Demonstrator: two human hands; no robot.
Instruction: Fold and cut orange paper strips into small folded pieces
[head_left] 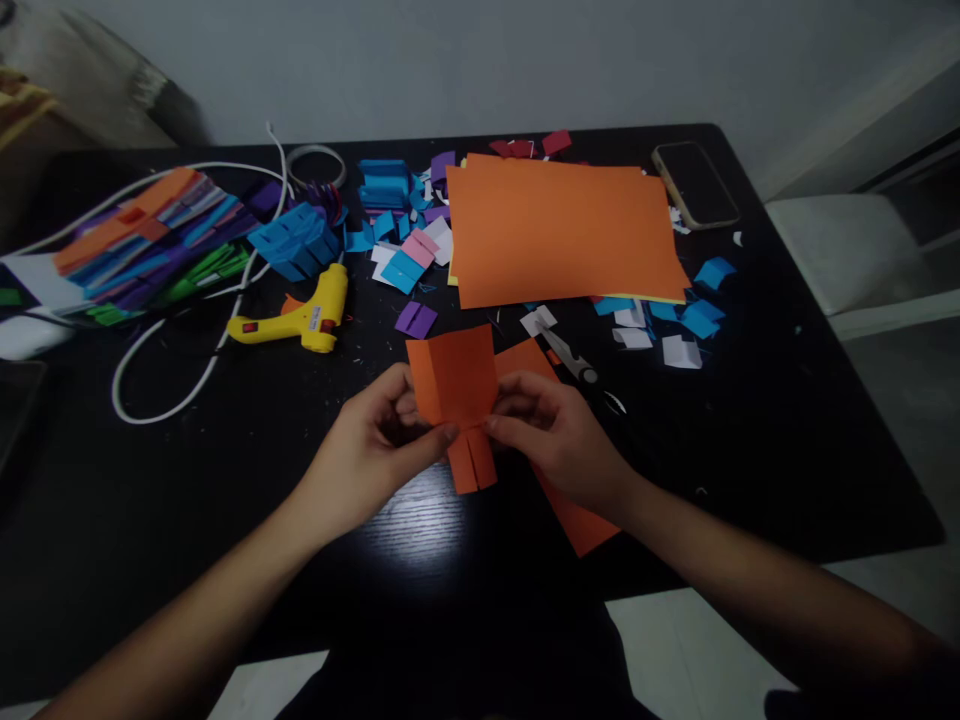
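Both my hands hold one folded piece of orange paper [461, 375] upright above the dark table. My left hand [379, 440] pinches its left side, thumb in front and fingers behind. On the right edge, my right hand [551, 430] has the same kind of pinch. The paper has a wide creased upper part and a narrower lower flap with a slit down its middle. Beneath my right hand an orange paper strip [577, 515] lies slanted on the table, partly hidden by the hand. A grey-handled cutting tool [574, 360] rests just beyond that hand.
A stack of orange sheets [562, 230] lies at the back, a phone [696, 185] to its right. Left are a yellow glue gun [304, 318], a white cable [176, 408], bundled coloured paper strips [157, 240] and folded blue papers [296, 242]. Paper scraps [405, 268] are scattered around.
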